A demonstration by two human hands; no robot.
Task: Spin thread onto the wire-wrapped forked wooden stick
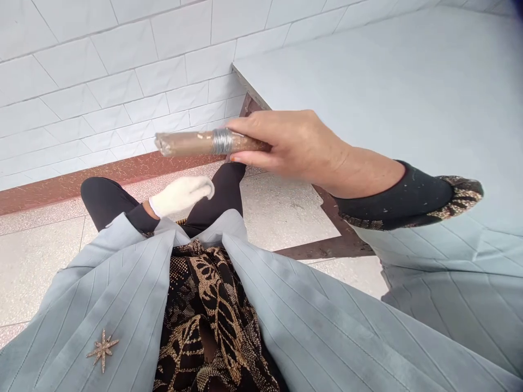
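My right hand [292, 144], bare, is raised in front of me and closed on a brown wooden stick [186, 144]. Silver wire [222, 141] is wound in a tight band round the stick beside my fingers. The stick points left, nearly level, and its far end looks rough and worn; the other end is hidden in my palm. Down at my lap, my left hand [180, 196] wears a white glove and lies by my thigh [223, 190]. Its fingers are bent together, with a grey curve at their tips; what is inside them, if anything, is hidden.
A pale table top [368, 71] stretches along my right, over a brown frame [327, 250]. In front rises a white tiled wall [122, 71] with a reddish-brown skirting [61, 182]. Light speckled floor tiles [36, 267] lie below. My grey-blue jacket [286, 305] hangs open.
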